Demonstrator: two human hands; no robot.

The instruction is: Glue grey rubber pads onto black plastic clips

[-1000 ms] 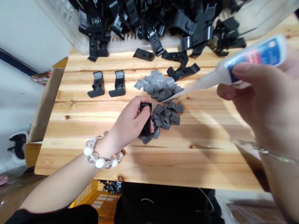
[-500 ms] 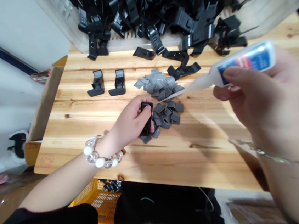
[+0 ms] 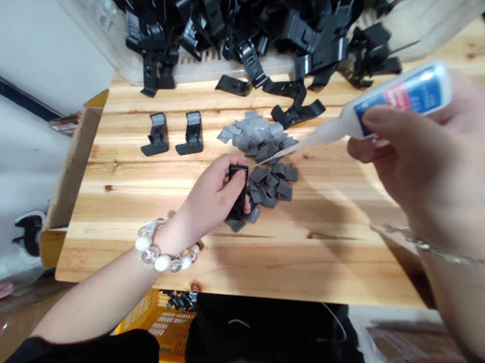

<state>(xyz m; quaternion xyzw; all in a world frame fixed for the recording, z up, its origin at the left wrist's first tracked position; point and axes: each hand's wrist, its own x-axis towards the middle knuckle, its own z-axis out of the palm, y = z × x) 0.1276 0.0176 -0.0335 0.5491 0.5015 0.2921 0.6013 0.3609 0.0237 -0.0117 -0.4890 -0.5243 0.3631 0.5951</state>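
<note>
My left hand is closed around a black plastic part, thumb on top. In my right hand I grip a white glue bottle with a blue and red label. The bottle is tilted, and its long thin nozzle points left, its tip just right of the black part; whether they touch I cannot tell. Beneath and beside the nozzle lie a pile of light grey pads and a pile of darker grey pads. Two black plastic clips stand apart to the left.
A translucent basket heaped with black plastic parts fills the far side of the wooden table. Several parts spill over its near edge. Below the table's front edge is a yellow crate; a cardboard box stands left.
My right hand and the glue bottle have shifted very slightly to the right. My left hand keeps its hold on the black part in the same place.
</note>
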